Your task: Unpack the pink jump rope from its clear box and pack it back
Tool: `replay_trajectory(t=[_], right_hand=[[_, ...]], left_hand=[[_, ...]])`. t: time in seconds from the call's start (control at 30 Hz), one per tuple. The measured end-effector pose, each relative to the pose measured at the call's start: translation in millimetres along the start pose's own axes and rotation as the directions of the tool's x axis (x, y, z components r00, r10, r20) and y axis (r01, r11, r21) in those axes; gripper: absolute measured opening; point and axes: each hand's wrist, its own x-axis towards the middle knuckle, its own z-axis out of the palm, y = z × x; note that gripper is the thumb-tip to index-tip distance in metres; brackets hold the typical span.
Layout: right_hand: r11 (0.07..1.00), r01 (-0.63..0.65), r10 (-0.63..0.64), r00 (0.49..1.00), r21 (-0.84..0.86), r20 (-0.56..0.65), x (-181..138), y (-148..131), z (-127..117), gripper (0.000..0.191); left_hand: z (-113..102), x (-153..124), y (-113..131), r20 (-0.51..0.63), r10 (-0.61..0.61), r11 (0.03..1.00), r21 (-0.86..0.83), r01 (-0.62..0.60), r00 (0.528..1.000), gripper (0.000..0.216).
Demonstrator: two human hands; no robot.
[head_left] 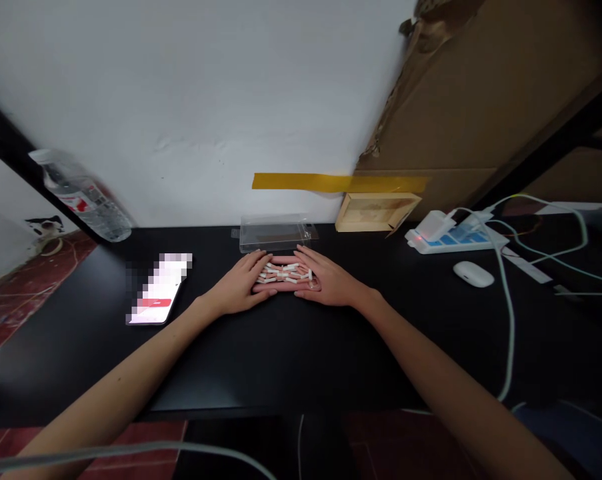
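Pink plastic-looking stuff makes up the small tray [281, 288] in the middle of our black worktop [241, 367]. We have one hand at each end of it. Our left hand [239, 283] pinches the left end, and our right hand [329, 279] pinches the right end. In each grip, the thumb is on the near side and the fingers go round the far side. Lots of little white and pinkish sticks [285, 275] lie in a jumble inside; they are too small for us to tell what they are.

Just behind sits a clear box [273, 230], close to the white wall. To its right, a wooden box [375, 210] stands on its side under some yellow tape [301, 181]. On our left lies a phone [158, 290]. Far right, we see a white mouse [473, 273] near a power strip [455, 239].
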Motion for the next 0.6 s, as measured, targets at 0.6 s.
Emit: replay_trajectory(t=[0.6], right_hand=[[0.999,-0.034,0.035,0.999,0.028,-0.003,-1.9,4.5,-1.4,0.095]], left_hand=[[-0.8,-1.2,4.2,0.059,-0.028,0.998,0.055,0.025,0.998,0.079]])
